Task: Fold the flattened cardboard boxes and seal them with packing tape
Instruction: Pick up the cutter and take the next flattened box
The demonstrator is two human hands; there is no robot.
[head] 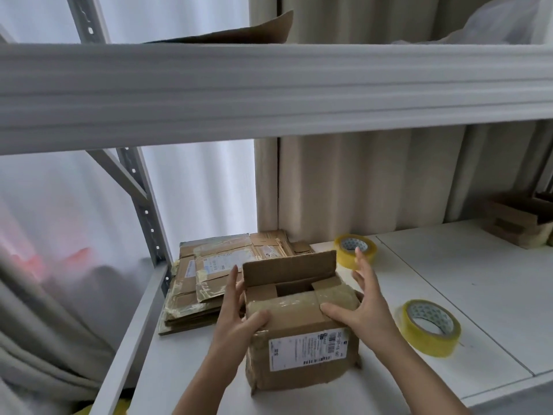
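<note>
A brown cardboard box (302, 345) with a white shipping label stands upright on the white shelf (449, 283). Its near flap lies folded down, the far flap stands up, and a gap shows between them. My left hand (236, 313) is at the box's left side, thumb pressing on the near flap and fingers straight along the side. My right hand (362, 307) presses its thumb on the near flap's right end, fingers spread by the right side. Two yellow packing tape rolls lie on the shelf, one (356, 250) behind the box, the other (429, 327) to its right.
A stack of flattened cardboard boxes (206, 280) lies at the shelf's left end beside a grey metal upright (143, 205). An upper shelf board (269, 88) hangs close overhead. More cardboard boxes (520, 223) sit at the far right. Curtains hang behind.
</note>
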